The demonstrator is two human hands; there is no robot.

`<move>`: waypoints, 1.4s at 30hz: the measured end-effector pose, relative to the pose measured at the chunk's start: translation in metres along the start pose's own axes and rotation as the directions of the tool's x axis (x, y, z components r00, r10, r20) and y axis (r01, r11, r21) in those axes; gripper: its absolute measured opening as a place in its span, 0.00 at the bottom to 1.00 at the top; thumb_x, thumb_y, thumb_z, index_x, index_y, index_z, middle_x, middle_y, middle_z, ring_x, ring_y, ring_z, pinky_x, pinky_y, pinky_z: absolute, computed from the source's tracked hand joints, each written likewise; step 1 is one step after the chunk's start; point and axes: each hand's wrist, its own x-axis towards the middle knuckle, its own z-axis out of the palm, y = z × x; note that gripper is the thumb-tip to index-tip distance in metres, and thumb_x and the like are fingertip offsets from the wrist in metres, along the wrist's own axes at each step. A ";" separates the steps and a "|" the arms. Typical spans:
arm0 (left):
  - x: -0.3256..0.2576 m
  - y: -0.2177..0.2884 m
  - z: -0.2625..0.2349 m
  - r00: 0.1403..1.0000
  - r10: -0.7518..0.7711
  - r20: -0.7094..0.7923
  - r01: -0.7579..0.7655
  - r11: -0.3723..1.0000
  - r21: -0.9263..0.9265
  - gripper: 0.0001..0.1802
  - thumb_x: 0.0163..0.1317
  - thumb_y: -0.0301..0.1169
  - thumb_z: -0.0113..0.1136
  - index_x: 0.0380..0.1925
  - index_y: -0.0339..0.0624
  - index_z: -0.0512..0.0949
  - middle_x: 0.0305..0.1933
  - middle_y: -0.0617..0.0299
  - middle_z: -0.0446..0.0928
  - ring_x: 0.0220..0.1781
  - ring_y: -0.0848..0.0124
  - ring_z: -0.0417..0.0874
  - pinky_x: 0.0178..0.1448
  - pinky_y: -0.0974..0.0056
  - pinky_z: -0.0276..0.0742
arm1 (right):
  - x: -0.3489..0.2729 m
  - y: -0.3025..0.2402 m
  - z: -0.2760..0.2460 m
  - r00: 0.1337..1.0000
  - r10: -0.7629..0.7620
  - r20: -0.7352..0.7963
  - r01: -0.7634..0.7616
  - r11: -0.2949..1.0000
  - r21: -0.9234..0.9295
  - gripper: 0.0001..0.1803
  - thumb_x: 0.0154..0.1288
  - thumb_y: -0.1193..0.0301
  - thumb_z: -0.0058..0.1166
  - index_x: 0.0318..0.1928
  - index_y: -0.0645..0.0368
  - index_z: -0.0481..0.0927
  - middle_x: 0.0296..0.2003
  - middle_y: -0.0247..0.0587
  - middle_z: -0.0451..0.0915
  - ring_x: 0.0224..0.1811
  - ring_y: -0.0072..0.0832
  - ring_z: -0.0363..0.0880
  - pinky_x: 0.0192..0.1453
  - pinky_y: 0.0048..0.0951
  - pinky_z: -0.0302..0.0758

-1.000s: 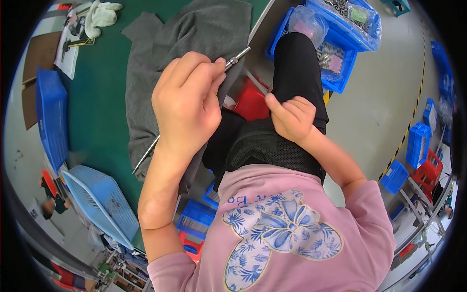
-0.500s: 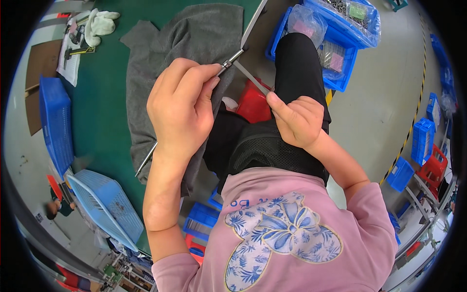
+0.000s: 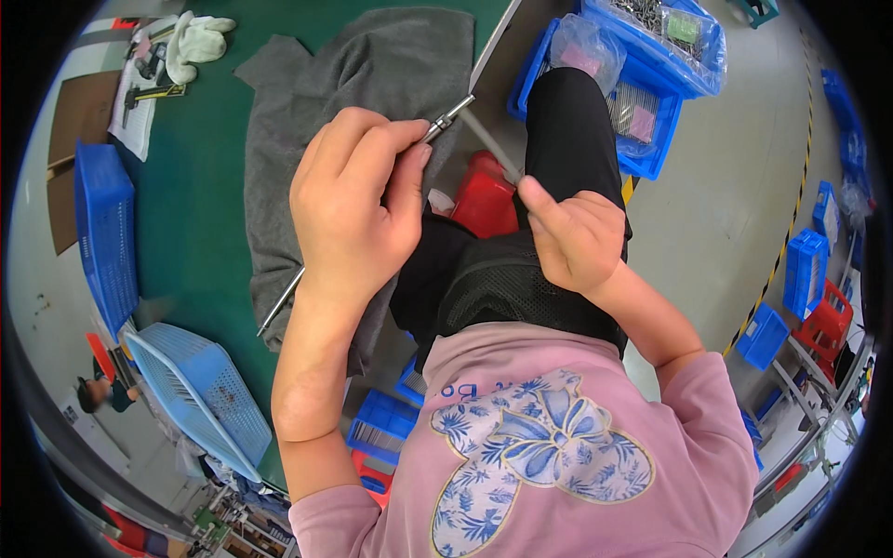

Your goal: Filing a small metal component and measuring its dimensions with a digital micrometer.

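Observation:
My left hand [image 3: 353, 200] is closed round a slim shiny metal rod [image 3: 450, 118], pinching it between thumb and fingers near its stepped upper end. The rod's other end emerges beyond my left wrist, over the grey cloth [image 3: 400, 65]; its middle is hidden by the hand. My right hand [image 3: 581, 237] grips a narrow flat grey strip [image 3: 494, 143], like a thin file, with the thumb laid along it. The strip's far end lies at the rod's stepped end, blurred by motion; whether they touch I cannot tell.
The cloth lies on a green tabletop [image 3: 200, 195]. At left are a blue basket [image 3: 107, 232], a light-blue basket [image 3: 200, 391], white gloves [image 3: 197, 46] and a caliper [image 3: 153, 93]. Blue bins [image 3: 651, 158] with bagged metal parts stand beyond my knee. A red stool [image 3: 486, 200] is below.
Both hands have shifted slightly right with the rod and the strip. The strip's far end has moved a little toward the rod's tip and is now blurred.

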 end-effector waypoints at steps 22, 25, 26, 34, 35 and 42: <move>-0.002 0.015 0.001 0.997 -0.083 0.007 0.083 0.996 -0.012 0.06 0.48 0.23 0.69 0.27 0.41 0.81 0.26 0.63 0.74 0.28 0.64 0.76 0.30 0.62 0.71 | -0.015 -0.007 -0.001 0.998 0.059 0.016 -0.060 0.996 0.068 0.24 0.52 0.84 0.58 0.53 0.71 0.78 0.17 0.36 0.70 0.14 0.29 0.66 0.22 0.28 0.63; -0.002 0.013 0.001 0.999 -0.045 0.003 0.045 0.999 0.015 0.06 0.48 0.22 0.69 0.27 0.41 0.81 0.27 0.63 0.75 0.28 0.64 0.77 0.30 0.62 0.72 | -0.015 -0.005 0.004 0.997 0.042 -0.066 -0.039 0.998 0.043 0.29 0.42 0.83 0.59 0.52 0.67 0.81 0.14 0.31 0.65 0.13 0.25 0.65 0.20 0.25 0.60; -0.002 0.012 0.001 0.999 -0.046 0.003 0.046 0.999 0.015 0.06 0.48 0.22 0.69 0.27 0.41 0.81 0.27 0.63 0.75 0.28 0.64 0.77 0.30 0.62 0.72 | -0.015 -0.005 0.003 0.999 0.041 -0.031 -0.039 0.998 0.051 0.27 0.46 0.84 0.59 0.52 0.69 0.80 0.15 0.33 0.67 0.13 0.26 0.66 0.21 0.26 0.61; -0.002 0.011 0.001 1.000 -0.014 -0.020 0.015 0.998 0.054 0.07 0.48 0.23 0.70 0.28 0.41 0.82 0.28 0.64 0.75 0.28 0.65 0.77 0.30 0.63 0.72 | -0.014 -0.002 0.007 1.000 -0.004 0.005 0.004 0.999 0.049 0.26 0.48 0.85 0.61 0.52 0.70 0.79 0.16 0.34 0.68 0.13 0.27 0.66 0.21 0.26 0.62; -0.002 0.011 0.001 1.000 -0.016 -0.020 0.017 0.998 0.055 0.07 0.48 0.23 0.70 0.28 0.41 0.82 0.28 0.64 0.75 0.28 0.65 0.77 0.30 0.63 0.72 | -0.014 -0.002 0.007 1.000 0.000 0.011 -0.001 0.999 0.038 0.26 0.47 0.85 0.61 0.52 0.70 0.80 0.16 0.34 0.68 0.13 0.26 0.66 0.21 0.26 0.62; -0.001 0.009 0.002 1.000 -0.003 -0.019 0.004 0.999 0.032 0.08 0.46 0.21 0.70 0.27 0.40 0.81 0.28 0.64 0.76 0.28 0.65 0.77 0.30 0.63 0.73 | -0.014 -0.001 0.011 1.000 0.008 -0.003 -0.008 1.000 -0.006 0.27 0.46 0.86 0.60 0.52 0.68 0.80 0.15 0.33 0.64 0.13 0.27 0.62 0.20 0.26 0.59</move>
